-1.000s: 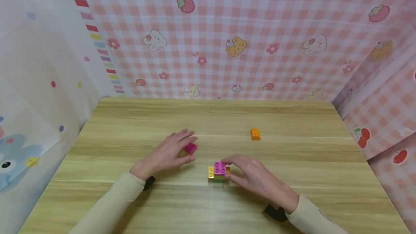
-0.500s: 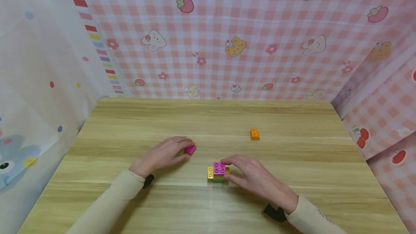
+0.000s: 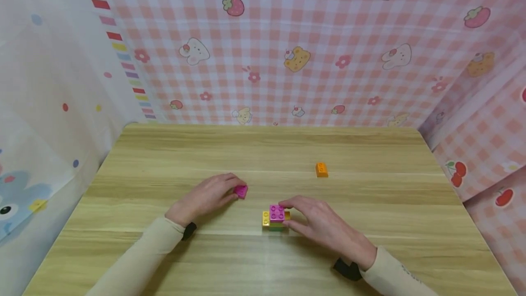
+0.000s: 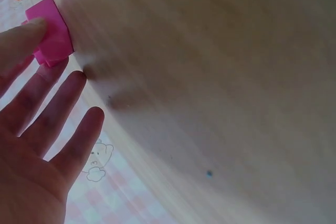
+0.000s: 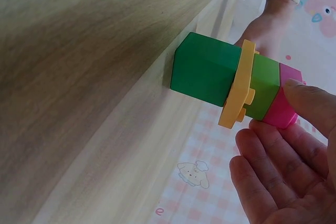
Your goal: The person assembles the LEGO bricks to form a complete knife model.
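Between thumb and fingers, my left hand [image 3: 207,195] pinches a loose magenta toy building brick [image 3: 240,191], left of a small stack. In the left wrist view, the thumb lies across this magenta brick [image 4: 52,32] and the other fingers spread behind it. The stack has a dark green block [image 5: 205,69] at the bottom, a yellow plate [image 5: 240,85], a light green brick [image 5: 264,87] and a pink brick [image 3: 277,213] on top. My right hand [image 3: 322,220] grips the pink top brick from the right side, thumb on its near face.
An orange brick [image 3: 322,170] lies farther back on the wooden table [image 3: 370,195], right of the stack. Pink checked cloth [image 3: 267,35] hangs behind the table, with a pale printed cloth [image 3: 49,81] at the left.
The left hand's spread fingers have closed on the loose magenta brick, which has turned a little. The right hand and the stack look unmoved.
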Demonstrator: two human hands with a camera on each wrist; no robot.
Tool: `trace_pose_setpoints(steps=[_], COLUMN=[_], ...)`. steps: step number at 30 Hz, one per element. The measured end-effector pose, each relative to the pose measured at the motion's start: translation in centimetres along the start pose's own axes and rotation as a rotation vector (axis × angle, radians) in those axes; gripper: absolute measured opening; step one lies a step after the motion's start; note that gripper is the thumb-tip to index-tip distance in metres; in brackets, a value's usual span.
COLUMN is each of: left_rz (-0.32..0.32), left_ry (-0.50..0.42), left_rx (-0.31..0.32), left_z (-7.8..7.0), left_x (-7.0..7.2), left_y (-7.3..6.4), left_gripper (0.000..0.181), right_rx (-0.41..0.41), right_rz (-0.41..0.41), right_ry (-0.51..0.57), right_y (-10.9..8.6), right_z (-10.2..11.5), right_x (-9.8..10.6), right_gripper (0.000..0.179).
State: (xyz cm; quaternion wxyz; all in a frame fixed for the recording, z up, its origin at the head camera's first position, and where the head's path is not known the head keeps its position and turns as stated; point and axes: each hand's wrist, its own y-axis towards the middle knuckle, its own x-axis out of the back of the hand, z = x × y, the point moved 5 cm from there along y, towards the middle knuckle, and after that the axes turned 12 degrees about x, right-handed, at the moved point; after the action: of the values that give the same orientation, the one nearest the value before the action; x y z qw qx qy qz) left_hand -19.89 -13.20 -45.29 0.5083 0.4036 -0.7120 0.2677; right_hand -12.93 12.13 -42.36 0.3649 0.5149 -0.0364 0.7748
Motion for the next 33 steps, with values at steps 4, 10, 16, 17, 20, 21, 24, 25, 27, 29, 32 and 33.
trace_pose_setpoints(steps=[4, 10, 16, 17, 20, 21, 24, 25, 27, 29, 32, 33], left_rz=[0.000, -0.026, -0.051, -0.056, -0.081, -0.092, -0.128, -0.140, -0.155, -0.160, -0.156, -0.154], left_ry=[-0.012, -0.058, -0.141, -0.156, -0.191, -0.198, -0.237, -0.248, -0.273, -0.297, -0.328, -0.338], left_rx=[0.018, 0.043, 0.070, 0.070, 0.056, 0.049, 0.021, 0.013, 0.002, -0.004, 0.000, 0.002], left_z=[-0.1, -0.5, -1.5, -1.7, -2.3, -2.5, -3.0, -3.2, -3.6, -4.0, -4.6, -4.7], left_x=[-0.1, 0.1, 0.6, 0.7, 0.9, 1.0, 1.2, 1.3, 1.4, 1.6, 1.8, 1.8], left_y=[0.0, -0.2, -0.6, -0.6, -0.8, -0.8, -1.0, -1.1, -1.2, -1.3, -1.5, -1.5], left_gripper=[0.031, 0.034, 0.039, 0.039, 0.040, 0.040, 0.039, 0.039, 0.038, 0.037, 0.036, 0.036], right_rx=[0.003, 0.008, 0.015, 0.015, 0.018, 0.018, 0.017, 0.015, 0.011, 0.007, 0.005, 0.005], right_rz=[-0.002, -0.011, -0.021, -0.023, -0.029, -0.030, -0.029, -0.028, -0.024, -0.021, -0.017, -0.017], right_ry=[0.004, 0.006, 0.012, 0.014, 0.015, 0.014, 0.013, 0.014, 0.018, 0.024, 0.033, 0.035], right_y=[0.1, 0.0, 0.0, 0.0, 0.0, 0.0, 0.0, 0.0, 0.0, 0.0, 0.0, 0.0], right_z=[0.0, 0.0, 0.0, 0.0, 0.0, 0.0, 0.0, 0.0, 0.0, -0.1, -0.1, -0.1], right_x=[0.0, -0.1, -0.1, -0.1, -0.1, -0.1, -0.1, -0.1, -0.2, -0.2, -0.2, -0.2], right_gripper=[0.037, 0.037, 0.037, 0.037, 0.037, 0.037, 0.037, 0.036, 0.036, 0.036, 0.036, 0.036])
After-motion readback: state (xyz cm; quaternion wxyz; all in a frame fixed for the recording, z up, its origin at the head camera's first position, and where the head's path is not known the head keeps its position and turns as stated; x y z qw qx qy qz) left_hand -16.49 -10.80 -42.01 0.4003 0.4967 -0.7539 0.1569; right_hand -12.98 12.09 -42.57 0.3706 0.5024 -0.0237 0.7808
